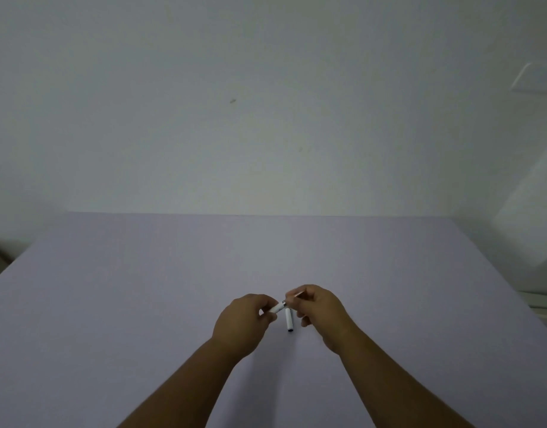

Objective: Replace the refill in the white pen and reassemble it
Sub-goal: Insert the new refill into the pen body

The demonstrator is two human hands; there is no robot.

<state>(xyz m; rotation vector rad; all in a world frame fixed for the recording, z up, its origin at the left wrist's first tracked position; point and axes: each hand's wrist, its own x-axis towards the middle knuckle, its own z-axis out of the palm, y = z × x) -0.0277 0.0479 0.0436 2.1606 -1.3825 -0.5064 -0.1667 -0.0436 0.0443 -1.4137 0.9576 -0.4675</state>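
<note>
My left hand [246, 319] pinches a short white pen barrel section [278, 307] with a metal ring at its right end. My right hand [320, 307] is closed on a thin part with a coppery tip [298, 294] that meets that metal end; most of it is hidden by my fingers. A second white pen piece [289, 319] with a dark open end lies on the table just below and between my hands, pointing toward me.
The pale lavender table [142, 304] spreads wide to both sides and ends at a plain white wall behind. A white object stands off the table's right edge [541, 307].
</note>
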